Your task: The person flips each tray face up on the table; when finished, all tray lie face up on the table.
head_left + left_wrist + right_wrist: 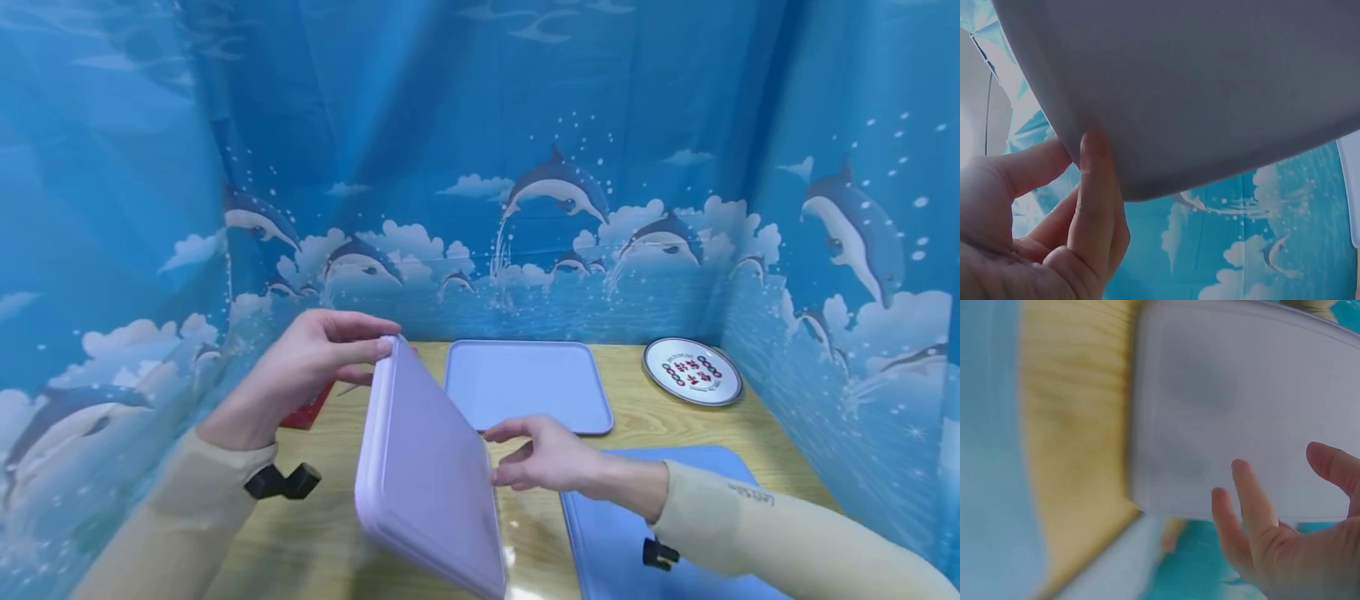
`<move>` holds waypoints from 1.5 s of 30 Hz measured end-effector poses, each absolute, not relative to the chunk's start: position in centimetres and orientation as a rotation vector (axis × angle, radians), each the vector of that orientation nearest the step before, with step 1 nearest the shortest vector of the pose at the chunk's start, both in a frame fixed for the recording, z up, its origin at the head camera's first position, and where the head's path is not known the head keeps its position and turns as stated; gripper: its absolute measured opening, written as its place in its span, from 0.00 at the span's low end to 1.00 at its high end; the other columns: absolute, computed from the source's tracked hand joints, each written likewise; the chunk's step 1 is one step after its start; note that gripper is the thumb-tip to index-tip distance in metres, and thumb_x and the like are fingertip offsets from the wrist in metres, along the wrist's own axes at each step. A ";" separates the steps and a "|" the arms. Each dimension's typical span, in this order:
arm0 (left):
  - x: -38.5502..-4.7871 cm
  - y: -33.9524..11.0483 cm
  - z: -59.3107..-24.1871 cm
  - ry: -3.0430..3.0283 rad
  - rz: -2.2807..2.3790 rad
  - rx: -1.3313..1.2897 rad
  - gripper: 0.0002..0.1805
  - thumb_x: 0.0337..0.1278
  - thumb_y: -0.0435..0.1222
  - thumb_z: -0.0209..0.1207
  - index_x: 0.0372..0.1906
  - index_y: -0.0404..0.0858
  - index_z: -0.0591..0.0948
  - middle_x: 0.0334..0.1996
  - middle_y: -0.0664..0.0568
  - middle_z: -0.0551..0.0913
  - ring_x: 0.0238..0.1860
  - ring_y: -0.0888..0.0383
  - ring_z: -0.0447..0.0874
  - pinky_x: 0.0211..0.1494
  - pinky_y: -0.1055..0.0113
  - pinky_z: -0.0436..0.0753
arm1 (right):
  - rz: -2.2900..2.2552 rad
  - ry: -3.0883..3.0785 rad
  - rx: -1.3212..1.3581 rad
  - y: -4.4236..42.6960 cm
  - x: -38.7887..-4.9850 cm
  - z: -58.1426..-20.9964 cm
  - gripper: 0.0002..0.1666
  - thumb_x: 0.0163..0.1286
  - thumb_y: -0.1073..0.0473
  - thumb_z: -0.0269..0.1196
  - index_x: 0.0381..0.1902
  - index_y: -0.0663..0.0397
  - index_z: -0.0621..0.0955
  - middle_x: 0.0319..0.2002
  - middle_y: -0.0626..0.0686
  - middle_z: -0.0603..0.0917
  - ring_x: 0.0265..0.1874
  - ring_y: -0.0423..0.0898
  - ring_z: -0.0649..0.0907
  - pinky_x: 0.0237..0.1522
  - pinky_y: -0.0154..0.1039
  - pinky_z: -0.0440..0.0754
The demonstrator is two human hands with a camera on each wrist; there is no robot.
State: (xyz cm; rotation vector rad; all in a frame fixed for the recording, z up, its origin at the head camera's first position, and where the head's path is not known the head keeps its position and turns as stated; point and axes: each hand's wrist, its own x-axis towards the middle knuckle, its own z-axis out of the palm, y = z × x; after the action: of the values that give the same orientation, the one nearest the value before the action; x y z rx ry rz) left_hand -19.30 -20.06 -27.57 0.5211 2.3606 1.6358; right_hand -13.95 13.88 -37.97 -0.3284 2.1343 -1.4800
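Note:
A pale pink-lavender tray (435,475) stands tilted on edge, raised at the left front of the table. My left hand (318,354) pinches its upper corner between thumb and fingers; in the left wrist view, the fingers (1094,187) lie on one face. Beside the tray's right edge is my right hand (547,457), fingers spread and loosely bent, gripping nothing. In the right wrist view that hand (1285,544) is in front of the tray's flat face; whether a fingertip touches it, I cannot tell.
Behind, a light blue-lavender tray (528,383) lies flat on the wooden table (645,429). A decorated white plate (692,372) sits at the back right, and a blue tray (615,542) under my right forearm. A red object (307,414) is partly hidden by my left wrist. Dolphin-print curtains (450,167) surround the table.

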 end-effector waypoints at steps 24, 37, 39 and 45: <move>-19.7 -11.8 -26.6 2.459 1.742 0.701 0.18 0.74 0.41 0.73 0.60 0.36 0.92 0.51 0.41 0.95 0.44 0.50 0.95 0.45 0.56 0.98 | -1.370 2.312 -0.727 14.1 -12.3 -23.1 0.32 0.77 0.57 0.75 0.74 0.56 0.82 0.71 0.63 0.83 0.56 0.52 0.96 0.48 0.50 0.99; -20.0 -8.1 -26.8 2.536 1.703 0.800 0.15 0.73 0.45 0.74 0.56 0.43 0.95 0.50 0.48 0.96 0.43 0.43 0.96 0.46 0.53 0.98 | -1.386 2.369 -0.609 15.9 -12.4 -22.0 0.33 0.76 0.56 0.76 0.74 0.55 0.82 0.71 0.65 0.82 0.55 0.53 0.96 0.48 0.53 0.99; -20.1 -7.6 -26.8 2.542 1.704 0.818 0.14 0.73 0.45 0.74 0.55 0.44 0.95 0.49 0.49 0.96 0.42 0.47 0.95 0.47 0.52 0.98 | -1.378 2.384 -0.584 16.2 -12.5 -21.9 0.32 0.75 0.56 0.77 0.74 0.54 0.82 0.71 0.64 0.82 0.54 0.53 0.96 0.47 0.54 0.99; -20.2 -6.3 -26.7 2.589 1.679 0.885 0.11 0.74 0.44 0.74 0.52 0.45 0.96 0.44 0.53 0.97 0.43 0.55 0.97 0.51 0.58 0.96 | -1.368 2.410 -0.538 16.7 -12.7 -21.7 0.31 0.76 0.55 0.76 0.73 0.55 0.85 0.77 0.62 0.80 0.56 0.54 0.96 0.46 0.54 0.99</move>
State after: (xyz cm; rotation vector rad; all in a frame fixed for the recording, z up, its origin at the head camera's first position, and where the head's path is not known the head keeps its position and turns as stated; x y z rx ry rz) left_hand -20.20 -6.32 -26.74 0.8851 2.5887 1.6790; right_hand -12.69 16.75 -21.68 -0.5377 2.4098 -1.3676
